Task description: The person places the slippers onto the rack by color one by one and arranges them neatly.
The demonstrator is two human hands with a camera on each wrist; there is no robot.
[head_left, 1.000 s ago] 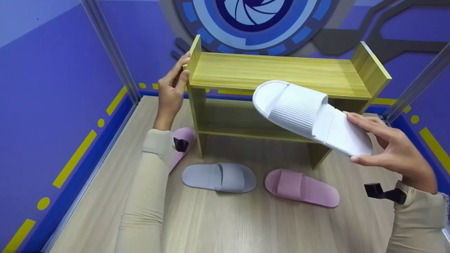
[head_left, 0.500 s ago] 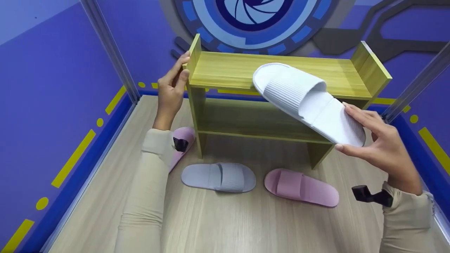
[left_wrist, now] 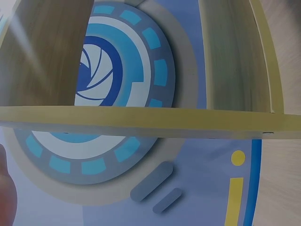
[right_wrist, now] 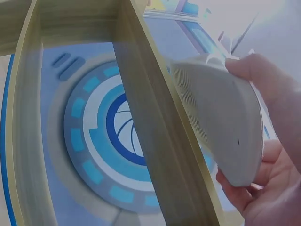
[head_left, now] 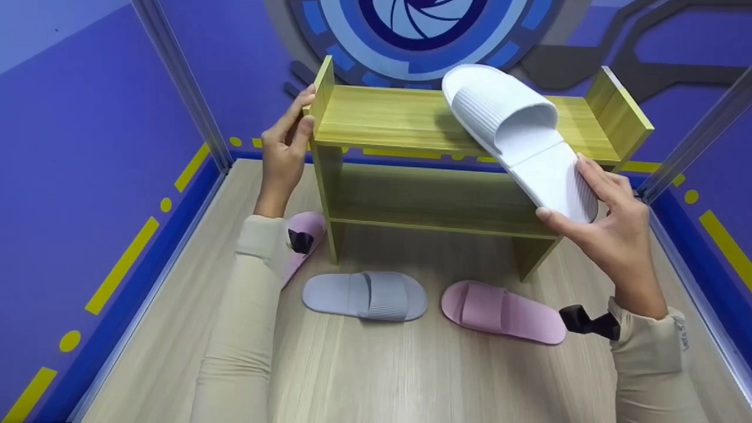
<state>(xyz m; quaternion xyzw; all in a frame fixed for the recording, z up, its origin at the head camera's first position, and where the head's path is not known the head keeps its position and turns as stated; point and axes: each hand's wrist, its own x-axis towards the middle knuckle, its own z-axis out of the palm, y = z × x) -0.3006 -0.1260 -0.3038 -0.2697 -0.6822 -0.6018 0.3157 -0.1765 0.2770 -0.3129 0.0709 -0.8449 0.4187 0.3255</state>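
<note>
My right hand (head_left: 617,217) grips a white slipper (head_left: 487,108) at its heel, thumb on the near side and fingers on the far side. The slipper tilts, toe up and to the left, over the top shelf of a wooden shoe rack (head_left: 388,117). From the right wrist view, the slipper's sole (right_wrist: 225,117) shows beside the rack's upper board. My left hand (head_left: 285,153) rests against the outside of the rack's left side panel, thumb near the front edge. Only a bit of that left hand (left_wrist: 7,193) appears in the left wrist view.
On the wooden floor (head_left: 376,376) before the rack lie a grey slipper (head_left: 364,296) and a pink slipper (head_left: 502,311). Another pink slipper (head_left: 305,226) is partly hidden behind the left sleeve. Blue walls (head_left: 94,147) enclose the left, back and right.
My right hand has moved left and upward with the white slipper, whose toe has risen from the rack's front edge to above the top shelf. The left hand stays on the side panel.
</note>
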